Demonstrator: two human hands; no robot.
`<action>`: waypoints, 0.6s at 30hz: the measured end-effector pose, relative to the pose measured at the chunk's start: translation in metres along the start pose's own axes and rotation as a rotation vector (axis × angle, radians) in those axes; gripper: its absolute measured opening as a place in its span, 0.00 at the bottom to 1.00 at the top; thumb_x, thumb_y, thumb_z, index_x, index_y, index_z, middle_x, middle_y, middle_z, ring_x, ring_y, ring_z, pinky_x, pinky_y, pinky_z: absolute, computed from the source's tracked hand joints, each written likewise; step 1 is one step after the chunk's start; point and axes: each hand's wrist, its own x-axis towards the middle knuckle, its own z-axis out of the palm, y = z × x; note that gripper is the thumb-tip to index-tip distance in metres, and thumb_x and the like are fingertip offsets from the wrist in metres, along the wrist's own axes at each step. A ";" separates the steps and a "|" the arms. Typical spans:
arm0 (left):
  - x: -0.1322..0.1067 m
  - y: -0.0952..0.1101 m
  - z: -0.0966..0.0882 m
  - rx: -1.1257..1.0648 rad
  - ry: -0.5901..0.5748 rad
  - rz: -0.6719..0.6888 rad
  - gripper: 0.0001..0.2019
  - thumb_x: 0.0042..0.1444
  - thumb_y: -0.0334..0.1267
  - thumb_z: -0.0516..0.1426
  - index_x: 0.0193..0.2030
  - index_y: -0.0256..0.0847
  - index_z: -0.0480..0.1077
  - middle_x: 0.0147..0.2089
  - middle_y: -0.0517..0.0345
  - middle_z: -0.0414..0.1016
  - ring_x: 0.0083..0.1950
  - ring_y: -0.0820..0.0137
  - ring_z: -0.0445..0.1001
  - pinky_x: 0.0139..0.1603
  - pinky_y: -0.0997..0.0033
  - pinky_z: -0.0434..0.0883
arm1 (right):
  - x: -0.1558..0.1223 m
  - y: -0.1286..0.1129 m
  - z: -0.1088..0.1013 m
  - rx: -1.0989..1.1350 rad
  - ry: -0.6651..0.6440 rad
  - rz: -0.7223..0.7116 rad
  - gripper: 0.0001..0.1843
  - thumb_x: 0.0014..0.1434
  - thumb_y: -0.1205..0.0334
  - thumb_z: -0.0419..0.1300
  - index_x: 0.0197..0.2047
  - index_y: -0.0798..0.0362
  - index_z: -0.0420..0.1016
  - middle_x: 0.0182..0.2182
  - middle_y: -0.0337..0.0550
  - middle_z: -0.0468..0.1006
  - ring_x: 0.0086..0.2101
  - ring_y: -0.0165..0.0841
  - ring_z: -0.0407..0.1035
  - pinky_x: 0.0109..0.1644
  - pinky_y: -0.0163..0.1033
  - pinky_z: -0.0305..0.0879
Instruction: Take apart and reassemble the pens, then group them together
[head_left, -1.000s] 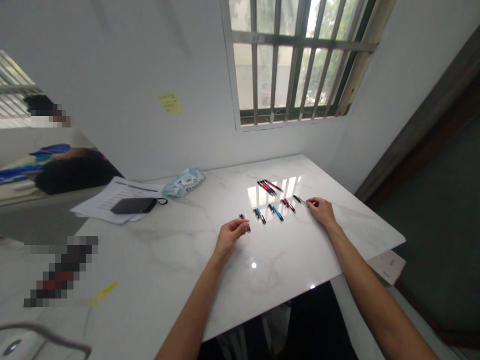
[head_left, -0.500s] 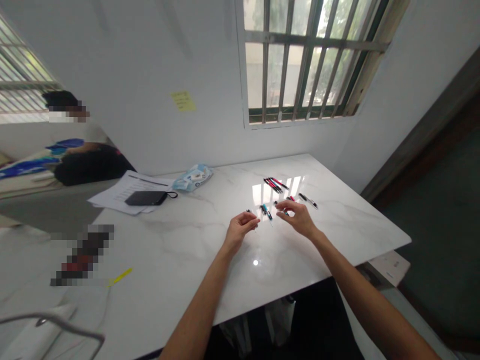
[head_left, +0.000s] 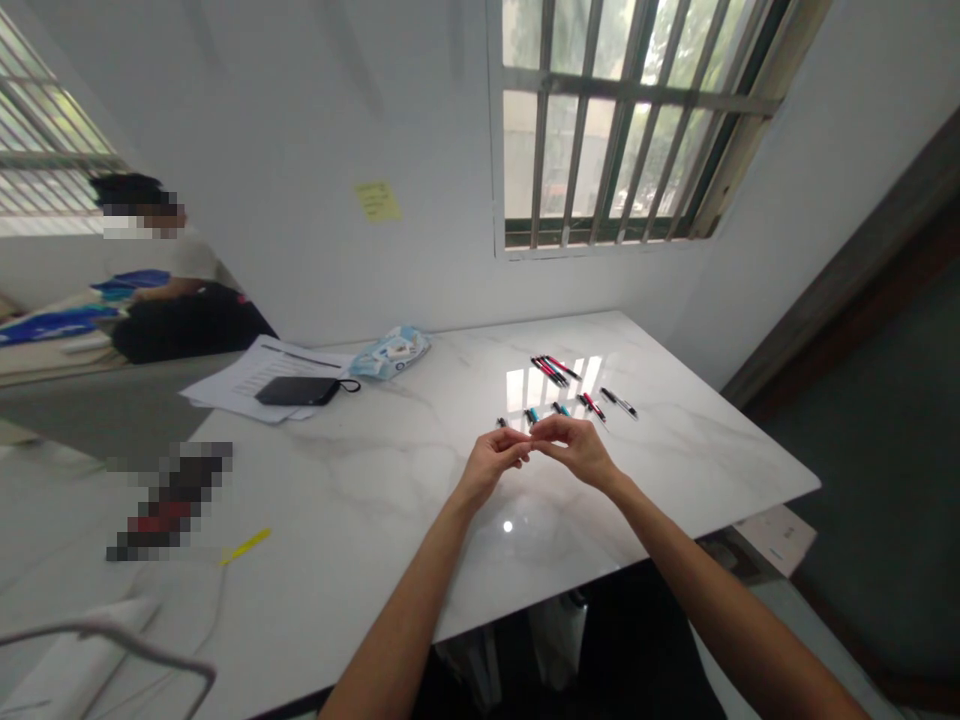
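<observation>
"So, how is the left hand [head_left: 491, 464] held?"

"Over the desk [head_left: 337, 480], with its thumb and fingers drawn close, and its tips are met, or nearly met, by those of the right hand [head_left: 576, 448], whose thumb and forefinger are curved inward. Whether anything is pinched between them cannot be told; the tips are too small to be read."

"And what is laid out just beyond?"

"A dark pen [head_left: 502, 423] is mostly hidden by the left hand; beside it, a blue pen [head_left: 532, 414] and a second blue pen [head_left: 560, 408] are partly covered by the right hand. Farther right, a red pen [head_left: 592, 406] is laid down, followed by a black and silver pen [head_left: 619, 403]. Behind these, a bundle of red and dark pens [head_left: 550, 371] is set slantwise, side by side."

"What else is carried by the desk?"

"On the left, papers [head_left: 225, 385] are spread, and a black case [head_left: 296, 391] with a loop is rested on them; a blue and white packet [head_left: 390, 352] is set just beside, near the wall [head_left: 270, 150]. Nearer the front, a yellow strip [head_left: 247, 545] is seen. On the wall, a yellow note [head_left: 378, 201] is stuck."
</observation>
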 end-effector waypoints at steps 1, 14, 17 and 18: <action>0.000 -0.001 0.000 0.017 -0.011 -0.001 0.20 0.47 0.47 0.72 0.43 0.37 0.79 0.37 0.51 0.81 0.31 0.72 0.73 0.32 0.73 0.66 | 0.002 0.003 -0.008 -0.056 0.010 -0.007 0.13 0.59 0.51 0.70 0.43 0.49 0.82 0.38 0.43 0.85 0.38 0.37 0.81 0.48 0.44 0.79; 0.003 0.005 -0.009 0.056 0.040 0.014 0.20 0.50 0.48 0.69 0.47 0.40 0.79 0.43 0.53 0.79 0.34 0.74 0.70 0.36 0.73 0.64 | 0.039 0.079 -0.170 -1.062 -0.145 0.159 0.18 0.57 0.74 0.61 0.48 0.51 0.84 0.37 0.42 0.86 0.38 0.36 0.77 0.45 0.35 0.66; 0.001 0.007 -0.008 0.052 0.059 0.009 0.20 0.49 0.47 0.70 0.46 0.39 0.79 0.42 0.53 0.79 0.34 0.74 0.70 0.36 0.73 0.64 | 0.040 0.083 -0.166 -1.103 -0.182 0.208 0.19 0.57 0.74 0.61 0.49 0.50 0.83 0.38 0.42 0.85 0.39 0.35 0.76 0.44 0.34 0.64; 0.001 0.008 -0.007 0.050 0.067 0.010 0.20 0.49 0.47 0.70 0.46 0.39 0.79 0.41 0.53 0.79 0.34 0.74 0.70 0.36 0.73 0.63 | 0.040 0.083 -0.165 -1.121 -0.182 0.214 0.19 0.57 0.74 0.61 0.49 0.50 0.83 0.39 0.42 0.85 0.40 0.36 0.76 0.45 0.34 0.64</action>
